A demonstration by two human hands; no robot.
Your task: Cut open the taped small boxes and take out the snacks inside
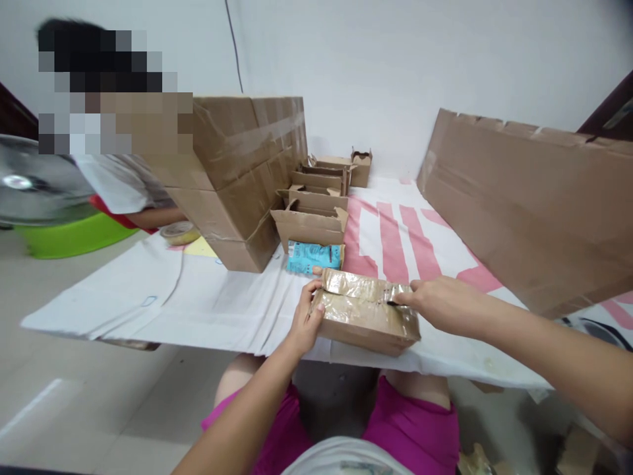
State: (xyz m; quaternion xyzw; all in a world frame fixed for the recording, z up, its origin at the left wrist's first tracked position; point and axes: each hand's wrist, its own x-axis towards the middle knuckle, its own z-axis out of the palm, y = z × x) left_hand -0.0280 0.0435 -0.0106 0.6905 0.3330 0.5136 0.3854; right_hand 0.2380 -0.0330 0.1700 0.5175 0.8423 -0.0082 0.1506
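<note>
A small flat cardboard box (363, 320), sealed with shiny clear tape, lies at the near edge of the white sheet (148, 303). My left hand (306, 320) grips its left end, fingers wrapped over the edge. My right hand (440, 303) rests on the box's right top edge, with a thin dark object pinched at the fingertips against the tape; what it is I cannot make out. A blue packet (311, 257) lies just behind the box.
A row of open small cartons (311, 224) runs back to the wall. A tall taped carton stack (242, 178) stands left, a large flat cardboard sheet (534, 198) right. Another person (123, 185) sits at far left by a tape roll (179, 232), a fan (34, 181) and a green basin (74, 234).
</note>
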